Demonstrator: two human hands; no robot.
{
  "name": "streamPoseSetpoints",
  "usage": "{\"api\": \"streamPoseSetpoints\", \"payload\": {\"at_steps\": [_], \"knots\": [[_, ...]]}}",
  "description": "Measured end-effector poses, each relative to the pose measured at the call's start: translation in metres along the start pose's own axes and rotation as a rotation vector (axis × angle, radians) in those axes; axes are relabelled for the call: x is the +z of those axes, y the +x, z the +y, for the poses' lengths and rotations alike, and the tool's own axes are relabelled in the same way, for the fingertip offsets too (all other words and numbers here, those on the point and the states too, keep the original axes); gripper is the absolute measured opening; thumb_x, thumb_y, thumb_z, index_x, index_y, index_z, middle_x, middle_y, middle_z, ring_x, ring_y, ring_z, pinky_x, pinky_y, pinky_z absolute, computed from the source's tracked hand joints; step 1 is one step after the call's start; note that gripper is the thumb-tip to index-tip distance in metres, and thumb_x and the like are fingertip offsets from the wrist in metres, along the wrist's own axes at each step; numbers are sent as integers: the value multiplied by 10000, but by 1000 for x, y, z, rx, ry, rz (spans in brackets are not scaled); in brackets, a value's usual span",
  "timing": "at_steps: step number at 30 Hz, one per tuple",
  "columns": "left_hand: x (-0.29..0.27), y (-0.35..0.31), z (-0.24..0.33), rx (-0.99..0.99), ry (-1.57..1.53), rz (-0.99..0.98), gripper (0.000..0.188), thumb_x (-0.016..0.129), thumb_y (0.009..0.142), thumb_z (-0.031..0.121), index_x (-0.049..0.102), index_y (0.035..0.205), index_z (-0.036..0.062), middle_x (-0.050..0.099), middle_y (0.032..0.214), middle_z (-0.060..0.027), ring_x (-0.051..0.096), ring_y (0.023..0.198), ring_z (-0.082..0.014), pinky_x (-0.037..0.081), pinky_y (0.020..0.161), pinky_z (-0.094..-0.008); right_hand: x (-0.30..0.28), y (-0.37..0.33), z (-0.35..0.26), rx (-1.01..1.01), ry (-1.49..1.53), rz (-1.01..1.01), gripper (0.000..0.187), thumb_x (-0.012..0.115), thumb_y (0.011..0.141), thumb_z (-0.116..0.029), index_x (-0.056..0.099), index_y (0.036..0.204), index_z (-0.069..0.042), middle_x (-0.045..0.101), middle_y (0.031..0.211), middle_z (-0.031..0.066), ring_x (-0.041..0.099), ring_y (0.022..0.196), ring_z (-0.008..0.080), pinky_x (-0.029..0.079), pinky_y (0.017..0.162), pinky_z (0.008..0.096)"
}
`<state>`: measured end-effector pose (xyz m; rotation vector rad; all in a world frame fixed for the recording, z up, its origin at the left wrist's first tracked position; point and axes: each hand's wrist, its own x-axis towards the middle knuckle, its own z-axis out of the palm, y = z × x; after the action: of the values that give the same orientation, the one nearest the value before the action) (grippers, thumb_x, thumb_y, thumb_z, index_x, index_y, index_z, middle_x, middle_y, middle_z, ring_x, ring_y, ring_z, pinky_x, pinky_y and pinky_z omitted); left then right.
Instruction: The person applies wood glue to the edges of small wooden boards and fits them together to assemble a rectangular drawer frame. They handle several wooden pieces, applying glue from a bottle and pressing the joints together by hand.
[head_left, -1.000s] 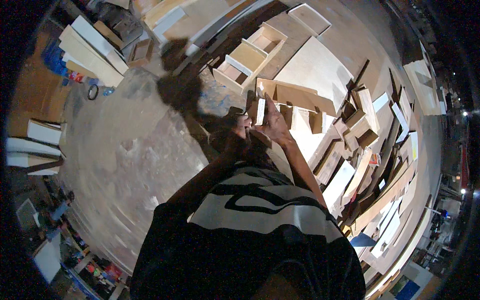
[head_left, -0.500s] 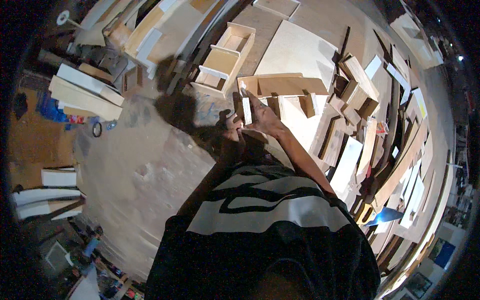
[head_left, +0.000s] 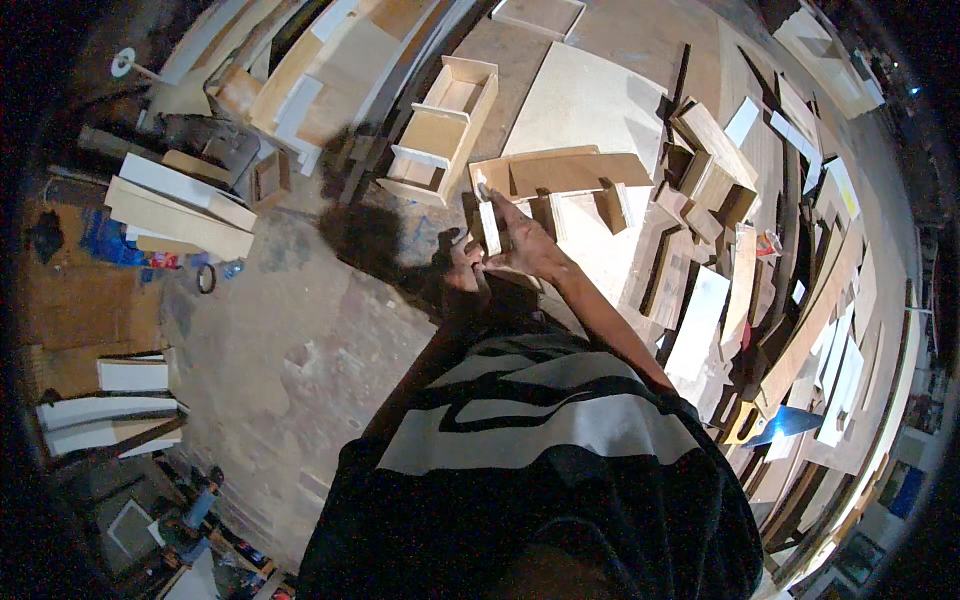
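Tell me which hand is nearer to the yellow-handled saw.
Right. In the picture, the right hand is up and to the left of the yellow-handled saw; the left hand is farther left, beyond the right one.

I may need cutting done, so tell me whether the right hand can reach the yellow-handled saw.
Probably, with a stretch or step: scattered boards lie between the right hand and the yellow-handled saw, but it looks mostly uncovered.
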<state>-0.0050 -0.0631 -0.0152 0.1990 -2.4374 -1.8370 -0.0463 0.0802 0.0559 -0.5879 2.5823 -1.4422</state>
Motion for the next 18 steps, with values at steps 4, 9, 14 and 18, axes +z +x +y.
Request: {"api": "streamPoseSetpoints", "payload": {"at_steps": [4, 9, 14, 18], "knots": [[-1, -6, 17, -86, -85, -20, 357, 351, 886, 293, 461, 1140, 67, 531, 976, -52, 526, 821, -179, 435, 694, -263, 0, 0, 0, -35, 14, 30, 1080, 811, 533, -172, 110, 1347, -61, 365, 1289, 214, 368, 1198, 317, 324, 990, 347], [0, 2, -28, 547, 382, -14, 399, 423, 805, 52, 380, 1202, 60, 574, 979, -156, 590, 814, -297, 467, 659, -359, 0, 4, 5, -9, -10, -16, 1100, 819, 518, -196, 110, 1345, -47, 349, 1294, 224, 355, 1202, 327, 307, 999, 344], [6, 10, -79, 359, 180, -30, 377, 436, 806, 42, 386, 1180, 39, 554, 957, -177, 555, 894, -281, 466, 680, -364, 7, 6, 15, -83, -35, 3, 1141, 823, 491, -191, 85, 1349, -44, 321, 1300, 237, 362, 1184, 360, 310, 995, 348], [3, 10, -90, 517, 260, -25, 405, 450, 801, 58, 371, 1197, 15, 564, 905, -163, 568, 800, -257, 462, 662, -342, -4, -4, 2, 75, -56, -1, 1229, 815, 477, -118, -45, 1350, -33, 181, 1341, 293, 294, 1205, 413, 325, 987, 368]]}}
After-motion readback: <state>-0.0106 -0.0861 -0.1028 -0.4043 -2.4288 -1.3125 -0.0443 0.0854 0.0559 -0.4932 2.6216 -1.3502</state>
